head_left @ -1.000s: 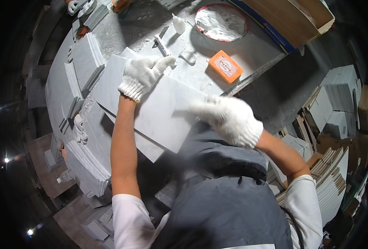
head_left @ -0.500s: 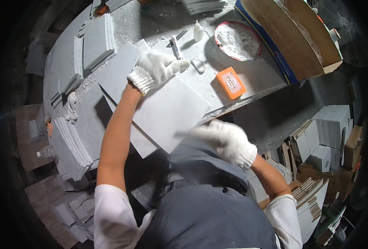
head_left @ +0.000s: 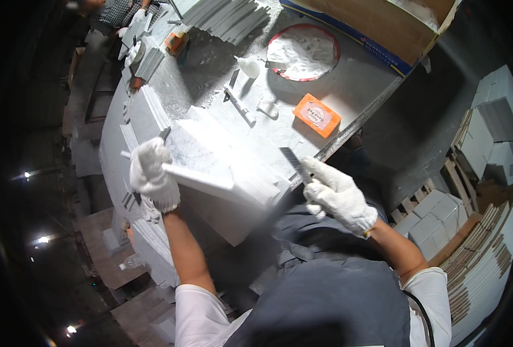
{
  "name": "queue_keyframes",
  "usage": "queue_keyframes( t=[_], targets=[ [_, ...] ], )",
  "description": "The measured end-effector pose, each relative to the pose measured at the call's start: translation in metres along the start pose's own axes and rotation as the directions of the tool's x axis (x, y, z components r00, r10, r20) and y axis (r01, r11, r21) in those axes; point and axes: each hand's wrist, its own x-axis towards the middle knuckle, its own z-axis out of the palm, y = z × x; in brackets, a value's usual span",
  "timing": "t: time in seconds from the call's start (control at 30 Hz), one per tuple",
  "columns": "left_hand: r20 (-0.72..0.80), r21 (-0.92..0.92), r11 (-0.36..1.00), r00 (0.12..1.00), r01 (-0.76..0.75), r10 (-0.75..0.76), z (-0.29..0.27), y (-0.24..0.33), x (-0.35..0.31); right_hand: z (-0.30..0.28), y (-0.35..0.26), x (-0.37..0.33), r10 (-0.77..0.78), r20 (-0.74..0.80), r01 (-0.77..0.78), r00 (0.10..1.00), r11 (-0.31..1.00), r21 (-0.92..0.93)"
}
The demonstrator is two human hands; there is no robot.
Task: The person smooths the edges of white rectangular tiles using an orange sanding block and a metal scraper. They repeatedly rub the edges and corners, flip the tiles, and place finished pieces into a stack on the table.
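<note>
My left hand (head_left: 154,173), in a white knit glove, is closed on the edge of a white stone tile (head_left: 201,179). That tile is tilted up and blurred by motion. Beneath it lie other pale tiles, one with grey veins (head_left: 195,147). My gloved right hand (head_left: 340,196) grips a thin, flat metal strip (head_left: 294,163) between thumb and fingers, off the table's near edge. Beyond the tiles lie a marker pen (head_left: 240,105), a small white lump (head_left: 268,108), an orange hand pad (head_left: 317,115) and a white squeeze bottle (head_left: 248,67).
A red-rimmed round container of white paste (head_left: 304,53) has a blade at its rim. Behind it stands an open cardboard box (head_left: 372,29). Stacked tiles (head_left: 224,20) line the table's far side. Another person's gloved hand (head_left: 138,16) shows far left. White boxes (head_left: 430,211) stand at right.
My left hand has gone from lying on the tile to gripping its edge, and the tile has tilted up. The strip in my right hand now shows clearly. The view has shifted.
</note>
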Motion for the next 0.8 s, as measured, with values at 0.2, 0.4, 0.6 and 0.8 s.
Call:
queue_keyframes(
  t=[0.2,0.4,0.6,0.8],
  targets=[
    [-0.286,0.275,0.956,0.958,0.101,-0.019,-0.005,0.026,-0.02,0.048,0.032,0.008,-0.006,0.133,-0.023,0.991,0.976,0.216],
    [-0.322,0.183,0.965,0.939,0.188,-0.122,-0.005,0.029,-0.02,0.077,0.051,0.003,-0.077,0.157,0.04,0.985,0.973,0.229],
    [-0.498,0.141,0.914,0.825,0.381,-0.267,-0.002,0.027,-0.018,0.079,0.028,0.027,-0.217,0.056,0.204,0.975,0.963,0.175],
    [-0.52,0.272,0.918,0.847,0.289,-0.113,0.003,0.027,-0.018,0.072,0.012,0.061,-0.244,0.063,0.232,0.968,0.961,0.151]
  ],
)
